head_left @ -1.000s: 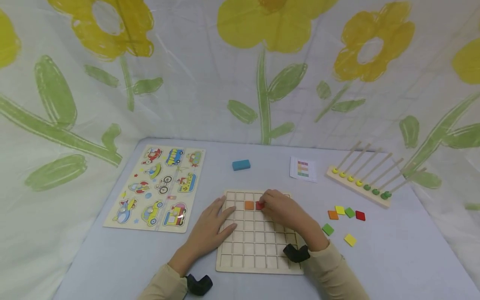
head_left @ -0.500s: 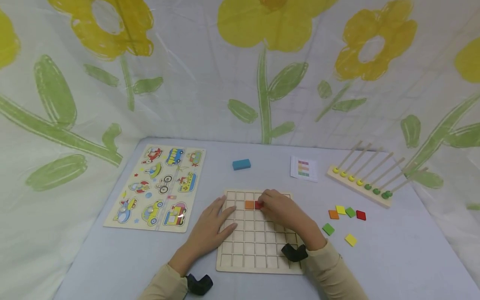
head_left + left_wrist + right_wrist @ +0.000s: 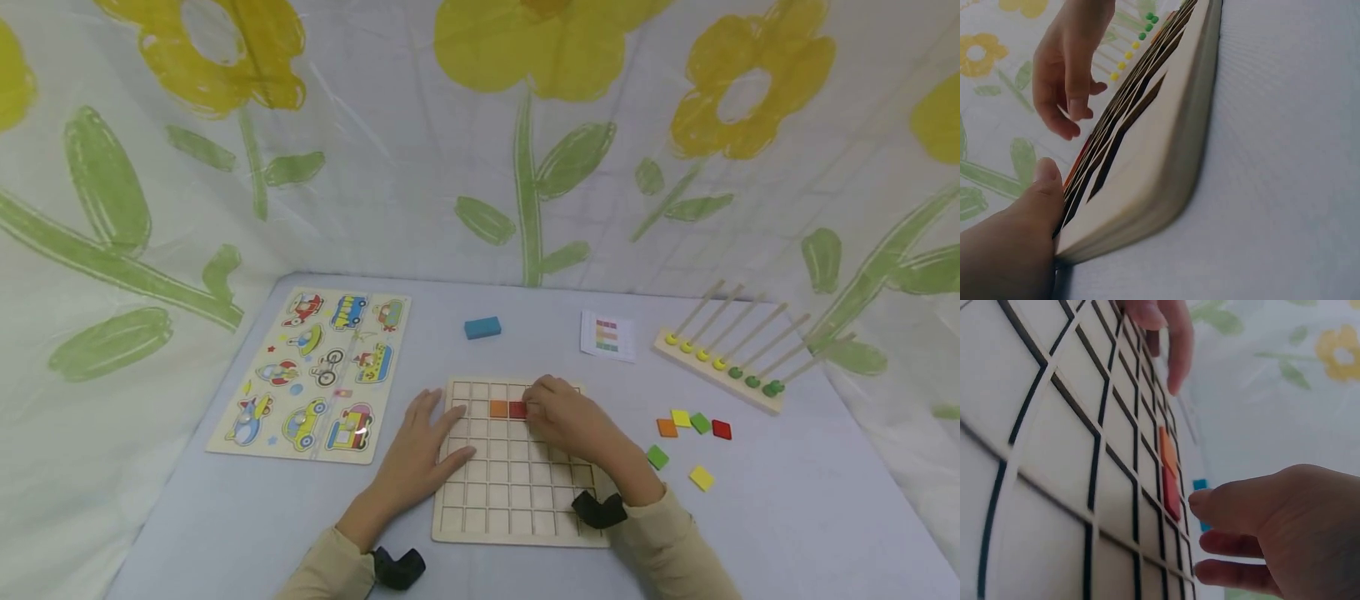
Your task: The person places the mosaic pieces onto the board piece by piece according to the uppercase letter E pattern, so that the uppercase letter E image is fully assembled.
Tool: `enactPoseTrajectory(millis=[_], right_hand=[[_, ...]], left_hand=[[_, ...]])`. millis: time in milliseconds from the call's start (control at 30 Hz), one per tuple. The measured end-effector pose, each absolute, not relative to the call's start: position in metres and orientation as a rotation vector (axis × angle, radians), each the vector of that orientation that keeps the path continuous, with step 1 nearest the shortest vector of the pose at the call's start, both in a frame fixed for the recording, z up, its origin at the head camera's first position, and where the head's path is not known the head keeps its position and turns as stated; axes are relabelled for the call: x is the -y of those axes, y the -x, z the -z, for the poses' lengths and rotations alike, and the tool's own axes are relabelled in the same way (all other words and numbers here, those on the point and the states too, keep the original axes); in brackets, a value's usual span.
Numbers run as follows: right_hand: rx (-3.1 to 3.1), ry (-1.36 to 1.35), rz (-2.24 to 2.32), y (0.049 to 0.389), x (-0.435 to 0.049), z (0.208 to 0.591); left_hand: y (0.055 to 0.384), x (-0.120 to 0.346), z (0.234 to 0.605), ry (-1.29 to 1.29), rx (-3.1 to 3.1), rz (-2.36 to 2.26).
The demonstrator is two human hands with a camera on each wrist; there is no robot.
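Note:
A wooden grid board [image 3: 519, 528] lies in front of me, with an orange tile [image 3: 498, 408] and a red tile [image 3: 517, 410] side by side in its second row. My left hand [image 3: 415, 446] rests at the board's left edge, its fingers spread and the thumb over the frame. Just right of the red tile is my right hand [image 3: 566, 417]. In the right wrist view, this hand's fingers [image 3: 1229, 512] are loosely bent, with nothing between them, and a gap separates them from the red tile [image 3: 1171, 494].
Loose tiles in red, green [image 3: 657, 457], yellow [image 3: 702, 478] and orange [image 3: 667, 427] lie right of the board. Behind are a blue block [image 3: 482, 327], a pattern card [image 3: 607, 337] and a pegged bead stand [image 3: 720, 379]. A vehicle puzzle board [image 3: 315, 375] lies at left.
My right hand has let go of the red tile and shifted slightly right; the tile now lies flush beside the orange one. My left hand's fingers have shifted slightly at the board's edge.

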State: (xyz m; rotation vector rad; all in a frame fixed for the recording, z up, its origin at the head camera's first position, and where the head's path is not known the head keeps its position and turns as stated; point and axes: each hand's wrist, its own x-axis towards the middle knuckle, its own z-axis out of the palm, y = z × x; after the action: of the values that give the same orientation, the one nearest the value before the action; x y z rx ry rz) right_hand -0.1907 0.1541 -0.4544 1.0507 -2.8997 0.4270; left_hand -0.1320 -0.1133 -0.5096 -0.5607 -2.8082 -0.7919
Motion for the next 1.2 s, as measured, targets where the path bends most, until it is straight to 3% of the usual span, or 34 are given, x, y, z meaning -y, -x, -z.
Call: enactPoseTrajectory(millis=[400,733,1200], right_hand=[[3.111,-0.515,-0.499,0.174,-0.253,0.44],[3.149,-0.477,-0.448,0.168,-0.295,0.44],[3.117,-0.499,-0.465,0.16,-0.314,0.457]], left_hand=[[0.131,0.106,0.511,0.52,2.869,0.663],[0.135,0.102,0.51,0.52,2.881,0.689],[0.139,0.109,0.515,0.546,2.861,0.684]])
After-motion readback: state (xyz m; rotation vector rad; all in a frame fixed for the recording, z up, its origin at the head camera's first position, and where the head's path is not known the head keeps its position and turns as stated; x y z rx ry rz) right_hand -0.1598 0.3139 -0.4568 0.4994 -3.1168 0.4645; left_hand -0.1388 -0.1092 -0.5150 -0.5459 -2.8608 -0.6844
